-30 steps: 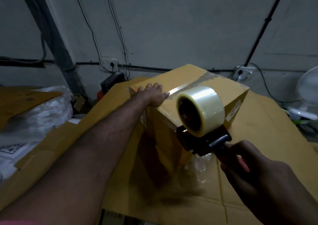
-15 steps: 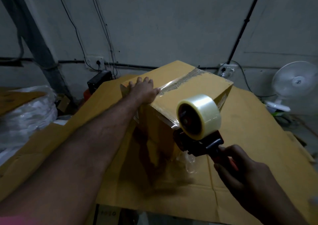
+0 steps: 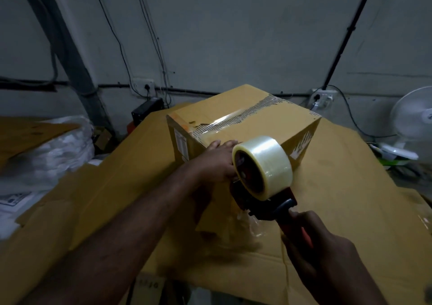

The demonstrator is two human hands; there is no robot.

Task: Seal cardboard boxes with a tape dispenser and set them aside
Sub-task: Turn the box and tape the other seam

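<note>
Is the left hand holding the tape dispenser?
No, the right hand grips the tape dispenser by its handle, while the left hand rests on the near edge of the cardboard box.

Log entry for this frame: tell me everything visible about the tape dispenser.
The tape dispenser is a dark red and black handheld frame carrying a wide, glossy roll of clear tape, its core side turned left. The right hand grips its handle from the lower right. Its head is at the near face of the cardboard box, beside the left hand on the box's top edge; the roll hides whether those two touch.
</note>
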